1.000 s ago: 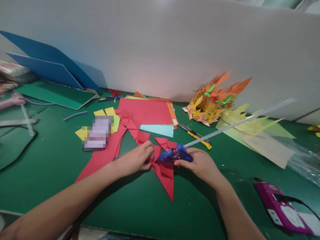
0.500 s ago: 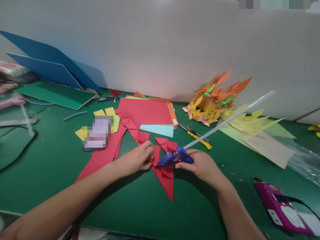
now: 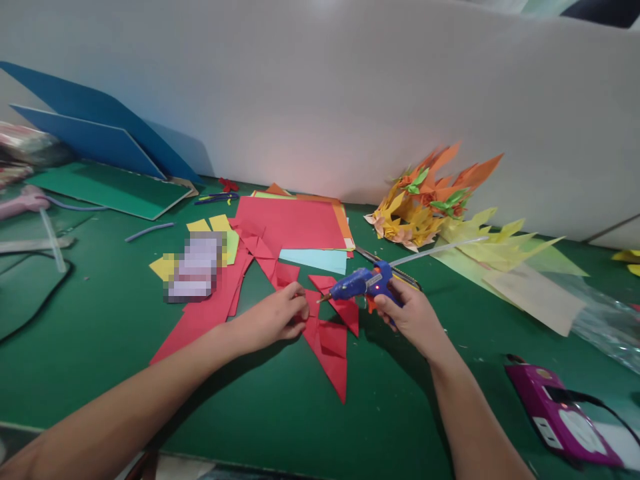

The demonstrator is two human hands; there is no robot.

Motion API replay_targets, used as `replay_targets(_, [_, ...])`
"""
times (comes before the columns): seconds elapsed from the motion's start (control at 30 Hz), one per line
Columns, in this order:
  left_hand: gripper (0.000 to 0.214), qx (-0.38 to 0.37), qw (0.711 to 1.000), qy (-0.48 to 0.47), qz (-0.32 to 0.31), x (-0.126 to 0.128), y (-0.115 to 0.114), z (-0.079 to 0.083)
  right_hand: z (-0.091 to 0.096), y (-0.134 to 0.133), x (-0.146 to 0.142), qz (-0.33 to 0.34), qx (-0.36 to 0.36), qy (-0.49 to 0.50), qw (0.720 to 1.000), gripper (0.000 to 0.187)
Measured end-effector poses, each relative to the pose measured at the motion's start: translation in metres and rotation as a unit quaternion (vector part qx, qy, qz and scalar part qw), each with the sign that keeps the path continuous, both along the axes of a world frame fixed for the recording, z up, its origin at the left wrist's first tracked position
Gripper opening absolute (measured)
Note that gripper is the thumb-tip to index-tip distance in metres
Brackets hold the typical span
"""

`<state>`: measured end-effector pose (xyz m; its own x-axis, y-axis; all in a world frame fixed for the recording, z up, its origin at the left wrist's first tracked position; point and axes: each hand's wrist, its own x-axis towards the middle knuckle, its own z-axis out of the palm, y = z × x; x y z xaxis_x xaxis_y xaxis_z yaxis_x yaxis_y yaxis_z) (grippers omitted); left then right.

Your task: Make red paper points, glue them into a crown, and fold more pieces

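Note:
My right hand is wrapped round the handle of a blue glue gun. A long clear glue stick sticks out of its back, and its nozzle points left over the red paper. With fingers pinched together, my left hand grips the edge of a folded red paper strip, whose pointed end lies toward me. Another folded red paper piece lies just under the gun. More folded red paper runs away to the upper left.
Red paper sheets are stacked at the back, beside a yellow cutter knife partly behind the gun. An orange and yellow paper crown stands at right. A purple power strip lies front right, blue boards back left.
My right hand has lifted and turned the glue gun, its nozzle now higher and off the paper. The glue stick has swung down flatter. My left hand stays almost where it was.

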<state>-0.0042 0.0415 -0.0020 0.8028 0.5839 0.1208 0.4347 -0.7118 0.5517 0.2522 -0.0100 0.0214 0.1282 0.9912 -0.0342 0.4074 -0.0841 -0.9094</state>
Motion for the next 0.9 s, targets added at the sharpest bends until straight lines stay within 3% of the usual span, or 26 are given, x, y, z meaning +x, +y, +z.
replay_targets(0.1, [0.006, 0.001, 1.0, -0.002, -0.005, 0.0, 0.0, 0.001, -0.003, 0.004, 0.001, -0.061, 0.021, 0.03, 0.997, 0.057])
replay_targets(0.27, [0.006, 0.007, 1.0, -0.009, -0.011, 0.001, -0.002, 0.004, -0.012, 0.009, 0.004, -0.104, 0.034, -0.046, 0.993, 0.05])
replay_targets(0.5, [0.014, 0.05, 0.998, -0.006, -0.047, 0.002, -0.003, 0.004, -0.031, 0.016, 0.009, -0.126, 0.075, -0.204, 0.968, 0.039])
replay_targets(0.77, [0.005, 0.05, 0.997, 0.017, -0.053, 0.001, -0.003, 0.005, -0.033, 0.014, -0.002, -0.121, 0.053, -0.223, 0.966, 0.032])
replay_targets(0.9, [0.024, 0.042, 0.997, 0.029, -0.05, 0.0, -0.004, 0.006, -0.038, 0.015, -0.002, -0.111, 0.074, -0.265, 0.955, 0.027])
